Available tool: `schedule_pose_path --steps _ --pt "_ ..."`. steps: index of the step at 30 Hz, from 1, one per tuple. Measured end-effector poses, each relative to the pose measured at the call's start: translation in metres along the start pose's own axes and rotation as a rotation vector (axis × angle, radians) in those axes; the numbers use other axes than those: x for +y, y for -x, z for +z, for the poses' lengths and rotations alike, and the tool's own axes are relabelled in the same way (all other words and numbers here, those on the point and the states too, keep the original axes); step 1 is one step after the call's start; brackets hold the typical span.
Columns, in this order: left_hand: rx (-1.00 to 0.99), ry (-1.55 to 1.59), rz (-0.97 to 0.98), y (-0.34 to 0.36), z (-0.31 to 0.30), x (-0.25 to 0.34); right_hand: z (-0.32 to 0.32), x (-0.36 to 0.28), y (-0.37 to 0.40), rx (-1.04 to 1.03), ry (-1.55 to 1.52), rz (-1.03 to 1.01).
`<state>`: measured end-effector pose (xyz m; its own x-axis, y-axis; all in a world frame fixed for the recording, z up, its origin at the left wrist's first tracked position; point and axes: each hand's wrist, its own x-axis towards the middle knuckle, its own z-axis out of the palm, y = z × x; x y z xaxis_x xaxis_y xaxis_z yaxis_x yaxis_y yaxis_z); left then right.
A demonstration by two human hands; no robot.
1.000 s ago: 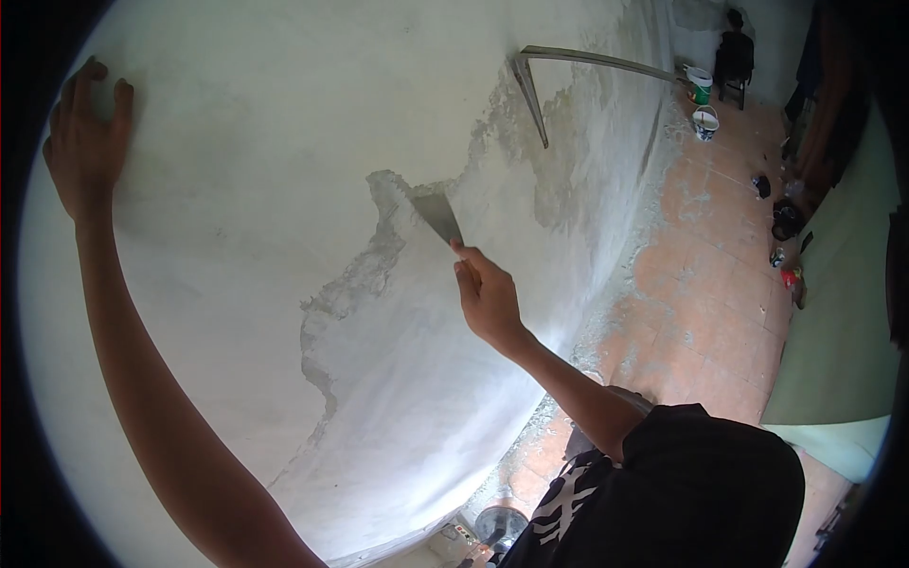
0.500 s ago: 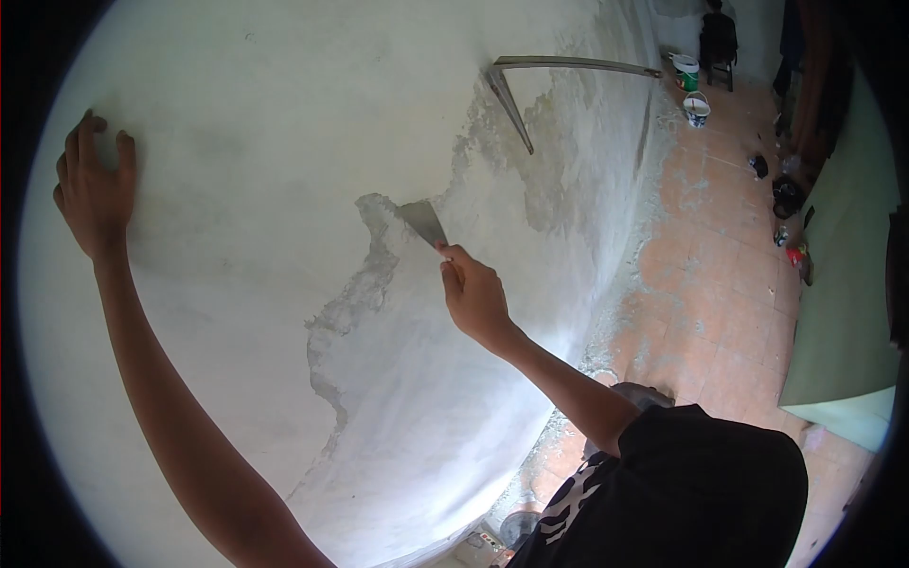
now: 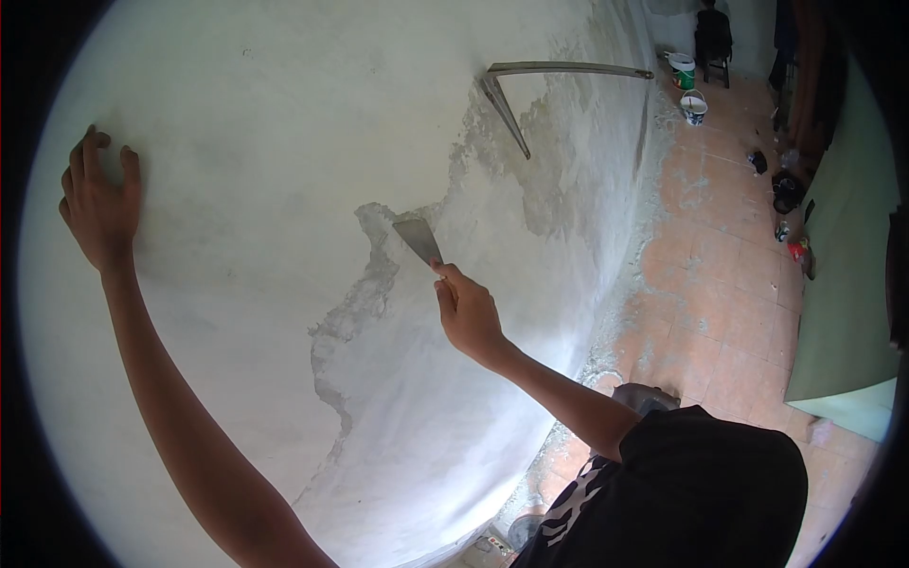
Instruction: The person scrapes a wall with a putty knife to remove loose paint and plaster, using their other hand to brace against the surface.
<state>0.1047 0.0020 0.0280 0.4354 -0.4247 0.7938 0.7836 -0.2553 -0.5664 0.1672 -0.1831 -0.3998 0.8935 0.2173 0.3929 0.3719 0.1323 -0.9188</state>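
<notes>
My right hand grips a putty knife by its handle, which is mostly hidden in my fingers. Its flat grey blade lies at the wall, just below the ragged edge of the old coating. A rough strip of exposed plaster runs down and to the left from the blade. On the far left, my left hand rests with fingers spread against the pale, smudged wall. Nothing is held in it.
A metal bracket juts from the wall above my right hand. Along the tiled floor stand two buckets, one a white bucket, and a dark chair. Debris lines the wall's foot. A green panel stands at right.
My right hand and the putty knife have moved slightly down, and the blade has drawn away from the coating's edge. My left hand remains on the wall; the view has shifted a little.
</notes>
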Motion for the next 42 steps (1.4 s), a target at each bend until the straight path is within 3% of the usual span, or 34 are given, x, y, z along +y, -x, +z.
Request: schedule_pose_path --steps 3,9,12,14,21,24,26,32,35,37,40,42 --pt "0.006 -0.01 0.014 0.002 0.001 -0.003 0.006 0.005 -0.006 0.064 -0.062 -0.039" --pt "0.006 -0.007 0.019 0.0 0.002 -0.004 0.004 -0.019 -0.007 0.003 -0.175 0.126" --pt "-0.004 -0.002 0.02 0.004 0.0 -0.001 0.005 -0.019 -0.016 0.145 -0.29 0.127" --pt "-0.006 -0.005 0.024 0.002 -0.002 -0.002 -0.002 -0.023 -0.02 0.067 -0.472 0.276" --pt "-0.01 -0.004 0.016 0.0 0.001 -0.002 0.0 0.016 0.017 0.126 -0.187 0.042" --pt "-0.006 -0.013 0.015 0.002 -0.003 0.001 0.001 0.027 -0.003 0.131 -0.067 0.02" --pt "-0.002 -0.026 0.014 0.0 -0.003 0.0 0.0 0.037 -0.015 0.118 -0.08 0.122" --pt "-0.027 -0.04 0.016 -0.001 -0.004 -0.001 -0.022 0.086 -0.023 0.066 -0.014 -0.154" --pt "-0.064 -0.03 -0.007 0.001 -0.009 0.005 -0.036 0.079 -0.037 -0.026 0.072 -0.111" --pt "0.062 0.011 0.008 0.002 -0.007 0.005 -0.039 0.079 -0.036 -0.042 0.048 -0.113" --pt "0.052 0.005 0.007 0.003 -0.01 0.007 -0.037 0.082 -0.031 -0.012 0.08 -0.159" --pt "0.033 0.032 -0.012 0.002 -0.018 0.01 -0.039 0.1 -0.037 0.05 0.103 -0.308"
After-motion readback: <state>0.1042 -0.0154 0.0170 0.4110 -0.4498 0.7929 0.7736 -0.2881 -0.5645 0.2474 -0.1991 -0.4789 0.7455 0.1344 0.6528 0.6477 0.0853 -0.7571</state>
